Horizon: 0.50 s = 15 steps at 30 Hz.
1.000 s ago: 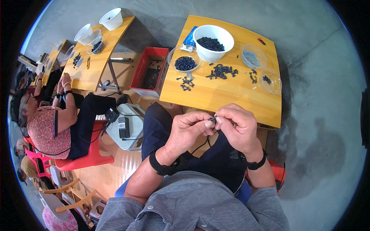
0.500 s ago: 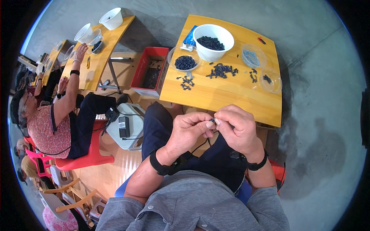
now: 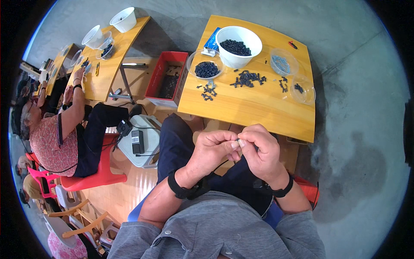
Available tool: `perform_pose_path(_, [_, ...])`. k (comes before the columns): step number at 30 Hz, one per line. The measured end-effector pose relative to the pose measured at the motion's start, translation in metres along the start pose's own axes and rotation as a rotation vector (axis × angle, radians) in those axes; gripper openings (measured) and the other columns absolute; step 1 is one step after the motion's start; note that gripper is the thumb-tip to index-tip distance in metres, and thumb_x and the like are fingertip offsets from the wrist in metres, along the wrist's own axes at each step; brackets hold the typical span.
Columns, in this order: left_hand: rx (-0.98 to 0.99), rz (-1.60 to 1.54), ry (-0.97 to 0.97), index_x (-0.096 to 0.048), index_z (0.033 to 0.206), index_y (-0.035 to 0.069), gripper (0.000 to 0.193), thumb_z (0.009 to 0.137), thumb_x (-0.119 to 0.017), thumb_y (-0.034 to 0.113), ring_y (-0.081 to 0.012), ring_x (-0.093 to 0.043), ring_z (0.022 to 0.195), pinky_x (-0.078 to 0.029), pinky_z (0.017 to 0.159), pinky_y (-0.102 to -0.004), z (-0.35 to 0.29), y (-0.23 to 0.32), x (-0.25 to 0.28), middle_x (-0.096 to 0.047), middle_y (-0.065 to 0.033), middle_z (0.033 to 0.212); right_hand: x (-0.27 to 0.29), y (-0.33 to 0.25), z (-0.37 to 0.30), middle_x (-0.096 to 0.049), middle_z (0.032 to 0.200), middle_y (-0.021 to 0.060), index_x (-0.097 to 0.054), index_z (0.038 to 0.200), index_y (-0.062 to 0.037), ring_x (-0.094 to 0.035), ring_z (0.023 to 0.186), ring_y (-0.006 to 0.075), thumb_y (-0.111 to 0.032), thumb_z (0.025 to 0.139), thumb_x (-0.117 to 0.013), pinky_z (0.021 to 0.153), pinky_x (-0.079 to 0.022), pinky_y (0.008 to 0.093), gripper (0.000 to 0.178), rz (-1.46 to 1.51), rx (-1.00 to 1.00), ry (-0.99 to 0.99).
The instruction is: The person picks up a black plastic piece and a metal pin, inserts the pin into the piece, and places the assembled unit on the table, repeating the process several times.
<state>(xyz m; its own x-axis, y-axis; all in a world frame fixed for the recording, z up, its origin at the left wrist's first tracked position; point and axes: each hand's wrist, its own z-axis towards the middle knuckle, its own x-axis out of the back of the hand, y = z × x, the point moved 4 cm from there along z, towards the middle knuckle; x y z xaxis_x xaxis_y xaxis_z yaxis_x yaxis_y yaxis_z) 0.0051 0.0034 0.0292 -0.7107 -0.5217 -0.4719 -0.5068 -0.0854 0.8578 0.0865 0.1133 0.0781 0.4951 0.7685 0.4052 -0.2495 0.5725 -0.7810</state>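
Above my lap, just short of the table's front edge, my left hand [image 3: 212,149] and my right hand [image 3: 263,152] meet fingertip to fingertip. Both are closed in a pinch around a small dark part [image 3: 238,140], mostly hidden by the fingers. On the yellow wooden table [image 3: 241,105] lies a loose pile of small black plastic parts [image 3: 249,79]. A smaller cluster of dark pieces [image 3: 208,91] lies to its left. Behind them stand a white tub [image 3: 235,33] of black parts and a clear round container [image 3: 192,65] with more black pieces.
At the table's right are a clear tub of small light-blue pieces [image 3: 281,64], a shallow clear dish [image 3: 307,93] and a red-and-black tool [image 3: 293,45]. A red box [image 3: 156,77] stands left of the table. Further left, a person [image 3: 56,138] sits at another table beside a grey stool [image 3: 140,151].
Both my hands have dropped slightly toward my lap, still pinching together. The person on the left has drawn an arm back from the containers to nearer the table's edge.
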Motion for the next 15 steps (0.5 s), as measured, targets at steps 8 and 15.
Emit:
perform_pose_path(8, [-0.034, 0.100, -0.061, -0.065, 0.090, -0.004, 0.010, 0.089, -0.059, 0.004, -0.0085, -0.061, 0.067, -0.052, 0.061, -0.0215, 0.004, 0.009, -0.001, -0.064, -0.0056, 0.076, 0.004, 0.002, 0.003, -0.059, 0.080, 0.0120, -0.060, 0.086, 0.0021, -0.059, 0.065, 0.0214, 0.003, 0.079, -0.061, 0.057, -0.046, 0.0293, 0.007, -0.005, 0.009, 0.015])
perform_pose_path(15, [-0.012, 0.093, -0.051, -0.065, 0.088, -0.003, 0.008, 0.087, -0.061, 0.003, -0.0095, -0.061, 0.069, -0.051, 0.064, -0.0228, 0.005, 0.013, 0.000, -0.065, -0.0049, 0.075, 0.004, 0.012, 0.002, -0.060, 0.078, 0.0108, -0.060, 0.084, 0.0025, -0.059, 0.065, 0.0177, 0.000, 0.083, -0.060, 0.056, -0.046, 0.0275, 0.003, 0.099, -0.129, -0.008])
